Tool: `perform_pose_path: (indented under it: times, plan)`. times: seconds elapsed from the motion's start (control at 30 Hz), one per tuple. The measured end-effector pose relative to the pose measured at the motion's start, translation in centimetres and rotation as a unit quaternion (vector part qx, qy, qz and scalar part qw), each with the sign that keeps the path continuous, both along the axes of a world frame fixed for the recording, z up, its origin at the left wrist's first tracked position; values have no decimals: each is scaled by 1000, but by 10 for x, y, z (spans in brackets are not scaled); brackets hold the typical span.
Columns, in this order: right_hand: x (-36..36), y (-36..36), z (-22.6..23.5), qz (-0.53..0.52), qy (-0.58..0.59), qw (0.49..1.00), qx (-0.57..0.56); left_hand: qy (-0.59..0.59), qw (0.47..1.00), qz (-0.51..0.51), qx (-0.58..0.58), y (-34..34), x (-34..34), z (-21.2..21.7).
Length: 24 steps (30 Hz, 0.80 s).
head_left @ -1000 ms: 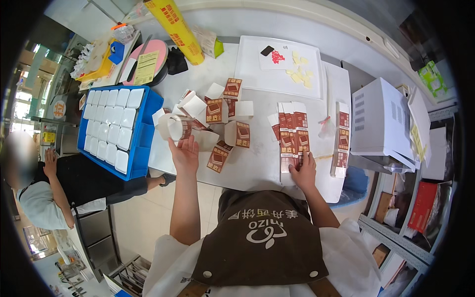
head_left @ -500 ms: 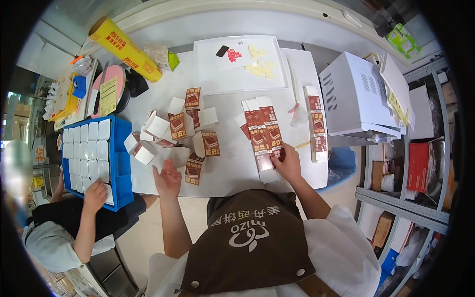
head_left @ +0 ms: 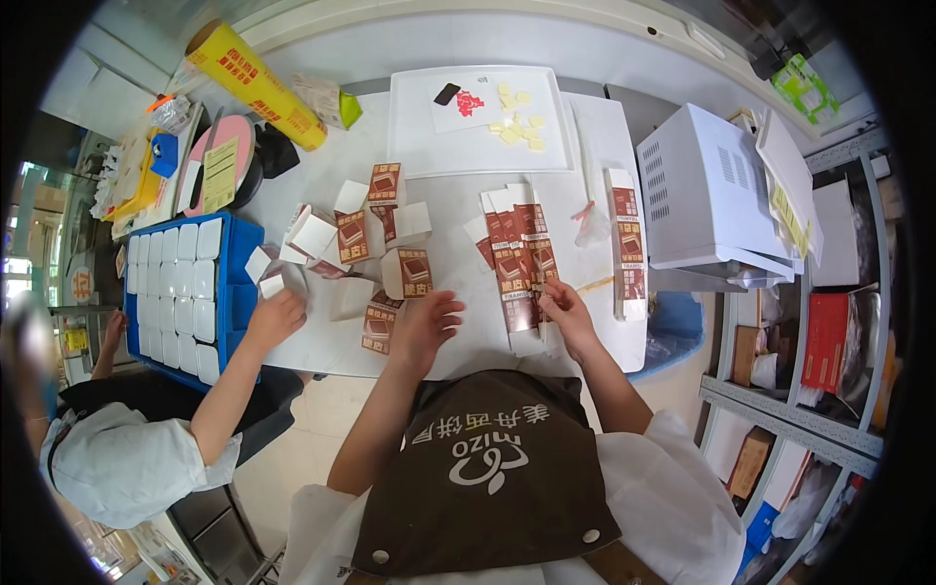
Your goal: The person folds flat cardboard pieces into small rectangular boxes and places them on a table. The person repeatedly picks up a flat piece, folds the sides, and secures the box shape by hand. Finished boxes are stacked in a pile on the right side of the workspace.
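the tabletop (head_left: 458, 210) carries most of it, and what has changed is the left hand (head_left: 427, 327): half a second ago it lay flat near the loose cartons at the left, and it has since come in toward the middle, fingers spread and released, holding nothing, just below a folded carton (head_left: 408, 272). the right hand (head_left: 568, 314) has stayed at the near end of the flat sleeves (head_left: 518, 255), fingers pinched on the lowest one. so the work looks to be between cartons: one done, the next blank being drawn off the stack.

the blue crate (head_left: 229, 292) at the left is packed with white lidded tubs (head_left: 175, 283) in rows, nearly full; a co-worker's hand (head_left: 276, 317) rests at its near corner. the white tray (head_left: 478, 122) at the far edge holds only small yellow squares (head_left: 517, 117) and a red-and-black scrap. a second strip of sleeves (head_left: 629, 244) lies apart, toward the white machine (head_left: 712, 190).
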State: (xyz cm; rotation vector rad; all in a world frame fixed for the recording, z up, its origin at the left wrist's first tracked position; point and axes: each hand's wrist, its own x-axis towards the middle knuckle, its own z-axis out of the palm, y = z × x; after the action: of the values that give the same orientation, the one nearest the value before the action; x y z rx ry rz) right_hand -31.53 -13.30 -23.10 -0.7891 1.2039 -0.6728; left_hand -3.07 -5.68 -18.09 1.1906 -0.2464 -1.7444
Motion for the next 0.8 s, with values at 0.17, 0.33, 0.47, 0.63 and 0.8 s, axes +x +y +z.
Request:
perform_pose_path:
  times: [0.17, 0.33, 0.47, 0.63, 0.8]
  plan:
    - [27, 11, 43, 95, -173, 980, 13, -88, 995, -38, -3, -39, -47, 3]
    - [39, 24, 53, 148, -182, 972, 14, -85, 994, -24, -63, -63, -49, 20]
    - [39, 21, 63, 148, -203, 968, 9, -75, 996, -12, -54, -61, -42, 26]
    - [33, 15, 72, 199, -205, 958, 11, -95, 993, 1, -76, -53, -24, 45]
    - [37, 14, 77, 216, -225, 950, 11, -120, 988, -18, -97, -48, -9, 59]
